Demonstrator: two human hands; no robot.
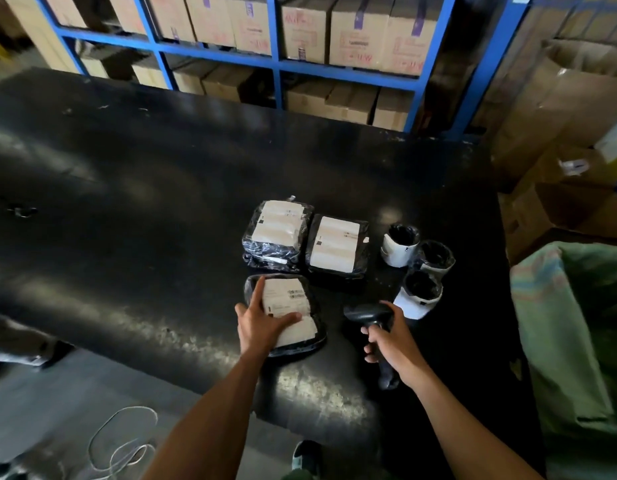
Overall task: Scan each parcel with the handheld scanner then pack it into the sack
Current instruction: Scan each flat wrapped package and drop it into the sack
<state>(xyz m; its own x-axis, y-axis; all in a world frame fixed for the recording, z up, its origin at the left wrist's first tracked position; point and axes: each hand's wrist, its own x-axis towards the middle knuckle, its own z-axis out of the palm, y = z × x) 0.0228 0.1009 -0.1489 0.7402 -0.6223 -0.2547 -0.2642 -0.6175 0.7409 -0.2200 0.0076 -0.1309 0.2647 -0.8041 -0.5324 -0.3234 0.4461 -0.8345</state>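
A flat black-wrapped parcel (300,303) with a white label lies near the table's front edge. My left hand (260,323) rests on its left side, fingers spread over the label and thumb across it. My right hand (391,341) grips the black handheld scanner (367,315) by its handle, head pointing left toward that parcel. Two more flat labelled parcels (275,232) (338,245) lie side by side just behind. Three small round black-wrapped parcels (400,244) (435,258) (421,292) with white labels stand to the right. The green woven sack (577,327) stands open past the table's right edge.
The black table (144,202) stretches far to the left. Blue shelving (275,60) with cardboard boxes stands behind it. Open cardboard boxes (559,116) pile up at the right. A pale cord (123,441) loops on the floor at lower left, near another person's leg (19,341).
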